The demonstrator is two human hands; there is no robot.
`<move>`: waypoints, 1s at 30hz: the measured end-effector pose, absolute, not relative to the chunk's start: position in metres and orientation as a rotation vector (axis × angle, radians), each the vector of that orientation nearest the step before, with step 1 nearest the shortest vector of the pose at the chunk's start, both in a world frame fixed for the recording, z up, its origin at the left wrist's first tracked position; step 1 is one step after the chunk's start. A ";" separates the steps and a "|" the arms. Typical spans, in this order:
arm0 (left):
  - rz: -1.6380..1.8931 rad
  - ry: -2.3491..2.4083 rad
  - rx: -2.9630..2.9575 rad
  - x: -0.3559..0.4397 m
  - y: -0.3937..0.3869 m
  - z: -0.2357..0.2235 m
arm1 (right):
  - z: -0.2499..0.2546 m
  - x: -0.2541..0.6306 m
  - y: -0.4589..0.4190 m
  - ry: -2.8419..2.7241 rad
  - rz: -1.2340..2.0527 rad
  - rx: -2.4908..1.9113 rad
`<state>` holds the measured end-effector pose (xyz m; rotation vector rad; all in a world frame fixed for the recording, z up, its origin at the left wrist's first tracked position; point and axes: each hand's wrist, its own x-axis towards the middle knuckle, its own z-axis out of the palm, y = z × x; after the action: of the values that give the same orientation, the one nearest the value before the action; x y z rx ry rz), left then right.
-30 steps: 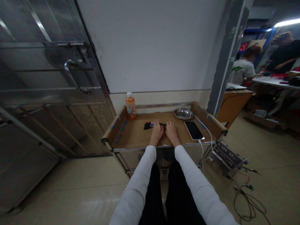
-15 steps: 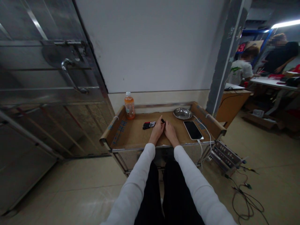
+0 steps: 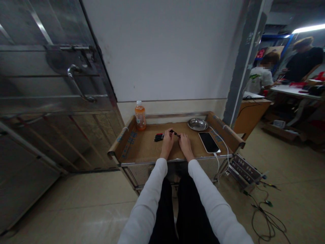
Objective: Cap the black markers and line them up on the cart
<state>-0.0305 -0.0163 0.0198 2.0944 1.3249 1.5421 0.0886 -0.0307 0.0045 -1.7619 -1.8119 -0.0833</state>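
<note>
Both my hands rest on a cardboard-lined metal cart (image 3: 142,149) in front of me. My left hand (image 3: 168,140) and my right hand (image 3: 184,142) are closed side by side on a small black marker (image 3: 174,133) that sticks out between them, tilted. Just left of my left hand lies a small bunch of markers (image 3: 158,136), black with a red one among them.
An orange drink bottle (image 3: 140,116) stands at the cart's back left. A steel bowl (image 3: 197,124) and a phone (image 3: 209,142) on a white cable (image 3: 220,135) lie at the right. A metal door (image 3: 50,88) stands left. People work at tables at the far right. Cables (image 3: 266,217) lie on the floor.
The black marker lay level between my hands a second ago, was turned upright, and now slants between my fingers. The bunch of markers has not moved.
</note>
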 end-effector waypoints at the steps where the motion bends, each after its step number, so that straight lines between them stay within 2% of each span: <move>1: 1.557 1.329 2.082 -0.031 -0.016 0.019 | 0.005 0.089 -0.031 -1.806 -0.082 -1.766; 12: 1.709 1.536 1.965 -0.034 -0.012 0.015 | 0.007 0.089 -0.033 -1.800 -0.080 -1.747; 15: 1.529 1.616 2.069 -0.033 -0.011 0.013 | 0.007 0.090 -0.033 -1.774 -0.118 -1.742; 20: 1.011 1.686 2.397 -0.031 -0.014 0.013 | 0.002 0.091 -0.030 -1.825 -0.100 -1.598; 25: 0.926 1.703 2.456 -0.032 -0.014 0.014 | -0.005 0.091 -0.025 -1.872 0.038 -1.448; 30: 0.892 1.769 2.456 -0.031 -0.013 0.014 | -0.006 0.090 -0.024 -1.850 0.017 -1.468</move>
<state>-0.0312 -0.0132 0.0139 2.4563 1.7686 0.8919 0.0903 -0.0242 -0.0061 -1.4683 -1.8502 0.0173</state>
